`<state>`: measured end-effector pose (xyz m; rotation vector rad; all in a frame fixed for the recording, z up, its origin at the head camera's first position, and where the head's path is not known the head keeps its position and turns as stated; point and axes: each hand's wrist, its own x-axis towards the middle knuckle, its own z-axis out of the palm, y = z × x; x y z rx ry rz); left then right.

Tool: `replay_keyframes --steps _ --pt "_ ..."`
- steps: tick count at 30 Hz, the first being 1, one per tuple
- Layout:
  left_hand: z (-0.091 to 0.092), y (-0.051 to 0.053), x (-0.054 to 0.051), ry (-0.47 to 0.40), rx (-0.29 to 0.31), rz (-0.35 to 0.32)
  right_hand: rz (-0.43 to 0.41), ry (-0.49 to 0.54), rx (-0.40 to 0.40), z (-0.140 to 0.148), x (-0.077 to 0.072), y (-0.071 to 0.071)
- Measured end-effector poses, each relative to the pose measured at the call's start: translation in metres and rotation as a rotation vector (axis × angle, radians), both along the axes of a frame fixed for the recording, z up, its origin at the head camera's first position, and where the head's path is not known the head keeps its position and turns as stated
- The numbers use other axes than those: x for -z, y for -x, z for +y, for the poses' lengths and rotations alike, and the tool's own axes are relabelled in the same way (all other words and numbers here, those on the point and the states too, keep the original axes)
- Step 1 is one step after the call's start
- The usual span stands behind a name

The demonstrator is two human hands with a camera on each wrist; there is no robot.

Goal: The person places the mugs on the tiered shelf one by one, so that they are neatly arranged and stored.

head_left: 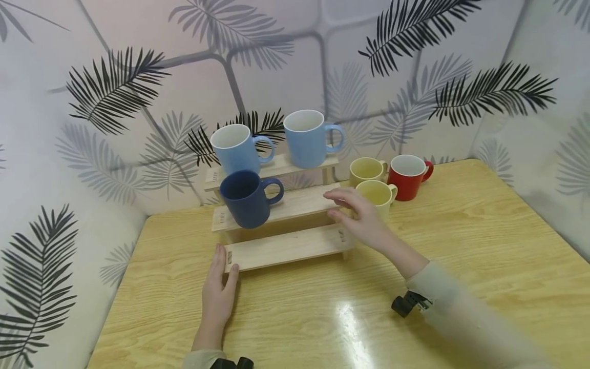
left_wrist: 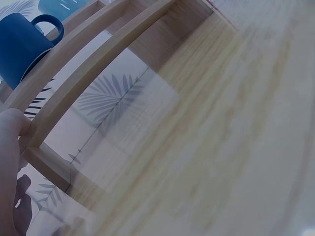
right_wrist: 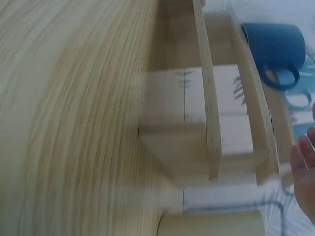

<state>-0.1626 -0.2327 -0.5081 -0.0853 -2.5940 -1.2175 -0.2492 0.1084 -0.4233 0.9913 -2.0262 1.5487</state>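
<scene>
Clearly, I have a three-step shelf (head_left: 301, 249) of pale, fine-grained wood in front of me on the head feed, its flat boards climbing away like stairs. It stands on a yellowish table (head_left: 286, 318) with streaky wood grain and a glossy patch of reflected light. On the middle step, toward the left, sits the dark blue mug (head_left: 246, 202), upright and cylindrical, its looped handle to the right. Two light blue mugs with white insides stand on the top step, one at the left (head_left: 237, 154) and one at the right (head_left: 305, 141). Just right of the shelf I see two yellow mugs, one in front (head_left: 375, 199) and one behind (head_left: 365, 173), beside a shiny red mug (head_left: 406, 180) with a white inside. Grey and black feathery leaves are printed on the wall covering (head_left: 299, 61).

My left hand (head_left: 218, 296) points away from me along the left end of the bottom step, fingers extended and touching the wood, thumb spread to the front edge. My right hand (head_left: 363, 218) angles in from the right, near the right end of the middle step and in front of the yellow mugs. Its fingers are softly bent, thumb apart, grasping nothing; I cannot tell whether the fingertips touch the board. The right sleeve (head_left: 470, 318) is pale and smooth.
</scene>
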Motion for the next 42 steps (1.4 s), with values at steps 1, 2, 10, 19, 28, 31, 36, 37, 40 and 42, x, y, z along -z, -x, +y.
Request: replay_keyframes --steps 1,2,10,19,28,31,36,37,40,42 --pt "0.0 0.0 0.0 -0.002 0.001 0.0 0.011 -0.018 0.015 0.007 0.0 0.001" --pt "0.0 0.0 0.0 -0.002 0.002 -0.001 0.03 -0.038 0.037 0.014 0.0 0.001" --pt "0.001 -0.002 -0.003 -0.008 -0.002 -0.009 0.269 -0.231 0.295 0.062 0.003 0.014" --pt "0.002 -0.002 -0.003 -0.002 -0.006 -0.004 0.159 -0.332 0.45 0.102 0.005 0.031" --pt "0.001 -0.003 -0.002 0.004 -0.009 -0.009 0.011 -0.459 0.464 0.119 0.013 0.044" --pt "0.0 -0.002 -0.002 0.0 -0.003 -0.005 -0.037 -0.521 0.441 0.121 0.016 0.048" --pt "0.001 -0.002 -0.003 -0.009 -0.001 -0.008 -0.032 -0.562 0.378 0.123 0.022 0.056" --pt "0.001 -0.002 -0.003 -0.012 0.0 -0.008 -0.02 -0.564 0.367 0.122 0.023 0.057" --pt "0.001 -0.002 -0.003 -0.015 -0.002 -0.008 0.002 -0.581 0.348 0.121 0.025 0.061" --pt "0.001 -0.002 -0.003 -0.013 -0.003 -0.008 -0.013 -0.602 0.348 0.121 0.025 0.062"
